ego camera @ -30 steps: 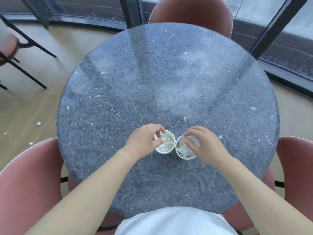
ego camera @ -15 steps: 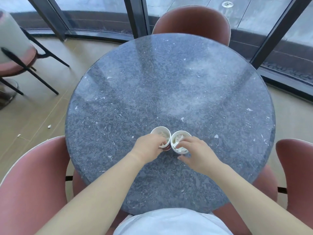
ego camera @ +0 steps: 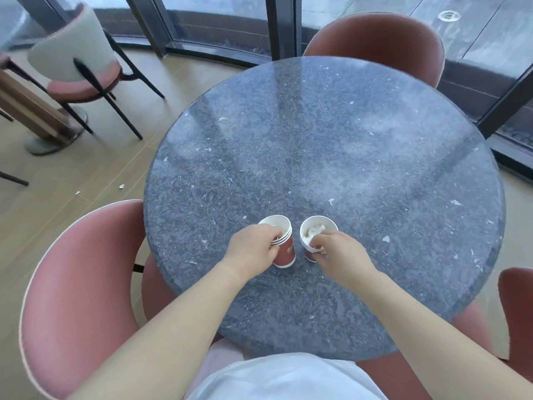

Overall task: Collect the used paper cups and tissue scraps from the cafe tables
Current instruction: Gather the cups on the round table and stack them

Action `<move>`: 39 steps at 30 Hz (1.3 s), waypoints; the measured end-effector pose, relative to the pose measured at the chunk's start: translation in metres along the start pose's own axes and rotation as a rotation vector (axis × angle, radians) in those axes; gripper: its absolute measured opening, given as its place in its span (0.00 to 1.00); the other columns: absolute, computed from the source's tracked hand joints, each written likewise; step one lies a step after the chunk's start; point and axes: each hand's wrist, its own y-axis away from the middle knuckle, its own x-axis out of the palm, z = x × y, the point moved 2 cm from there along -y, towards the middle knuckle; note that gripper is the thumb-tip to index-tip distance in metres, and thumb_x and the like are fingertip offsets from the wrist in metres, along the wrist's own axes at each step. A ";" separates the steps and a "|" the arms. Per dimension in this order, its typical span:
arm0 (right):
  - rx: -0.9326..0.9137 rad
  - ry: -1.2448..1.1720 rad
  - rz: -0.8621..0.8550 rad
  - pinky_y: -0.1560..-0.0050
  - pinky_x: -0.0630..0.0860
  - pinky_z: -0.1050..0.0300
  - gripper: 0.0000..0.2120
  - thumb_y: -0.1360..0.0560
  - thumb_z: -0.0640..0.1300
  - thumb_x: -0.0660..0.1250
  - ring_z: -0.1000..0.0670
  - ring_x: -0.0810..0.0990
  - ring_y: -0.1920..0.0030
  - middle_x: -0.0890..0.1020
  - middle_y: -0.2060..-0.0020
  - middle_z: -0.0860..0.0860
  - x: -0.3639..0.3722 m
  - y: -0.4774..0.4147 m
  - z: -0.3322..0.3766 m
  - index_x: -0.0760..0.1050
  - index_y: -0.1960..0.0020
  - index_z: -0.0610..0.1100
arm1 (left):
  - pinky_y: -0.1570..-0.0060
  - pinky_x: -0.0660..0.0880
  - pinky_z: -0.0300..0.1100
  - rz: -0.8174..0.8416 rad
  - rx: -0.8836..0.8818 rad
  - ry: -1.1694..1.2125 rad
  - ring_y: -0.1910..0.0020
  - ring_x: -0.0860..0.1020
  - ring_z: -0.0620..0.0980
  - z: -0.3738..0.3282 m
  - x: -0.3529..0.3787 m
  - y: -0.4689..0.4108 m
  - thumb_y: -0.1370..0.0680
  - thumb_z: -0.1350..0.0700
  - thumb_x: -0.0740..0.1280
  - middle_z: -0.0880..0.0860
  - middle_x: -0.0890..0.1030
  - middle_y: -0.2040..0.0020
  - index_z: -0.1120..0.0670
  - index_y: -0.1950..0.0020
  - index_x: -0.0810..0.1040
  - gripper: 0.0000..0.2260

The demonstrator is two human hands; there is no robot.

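Two stacks of red paper cups with white rims are near the front of the round grey stone table (ego camera: 317, 145). My left hand (ego camera: 253, 249) grips the left cup stack (ego camera: 284, 249) by its side, and the stack leans a little. My right hand (ego camera: 337, 252) holds the right cup stack (ego camera: 315, 229) at its rim; crumpled tissue fills that cup. Small white tissue scraps (ego camera: 331, 201) dot the tabletop.
Pink chairs stand at the near left (ego camera: 75, 290), far side (ego camera: 375, 41) and right edge (ego camera: 516, 307). Another chair (ego camera: 78, 70) and a table base are at the far left. Tissue bits (ego camera: 122, 186) lie on the wooden floor. Glass walls run behind.
Both hands have shifted from the cup tops to gripping the cups. The cups have moved slightly apart, and the left stack now shows its red side. The view has swung left.
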 end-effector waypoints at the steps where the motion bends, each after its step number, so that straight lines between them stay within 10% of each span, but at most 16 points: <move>1: -0.008 -0.011 -0.002 0.61 0.73 0.53 0.07 0.27 0.44 0.64 0.44 0.76 0.52 0.80 0.53 0.50 -0.001 0.001 0.004 0.78 0.51 0.47 | 0.56 0.74 0.46 -0.019 -0.008 0.011 0.48 0.76 0.53 0.002 -0.001 0.004 0.25 0.54 0.62 0.49 0.80 0.51 0.47 0.48 0.76 0.07; 39: -0.490 -0.122 0.132 0.57 0.74 0.47 0.08 0.32 0.42 0.64 0.43 0.73 0.56 0.79 0.58 0.47 0.198 0.133 0.491 0.78 0.57 0.39 | 0.54 0.71 0.44 -0.515 -0.533 0.234 0.51 0.77 0.50 0.319 -0.015 0.465 0.27 0.55 0.66 0.45 0.80 0.50 0.46 0.49 0.78 0.09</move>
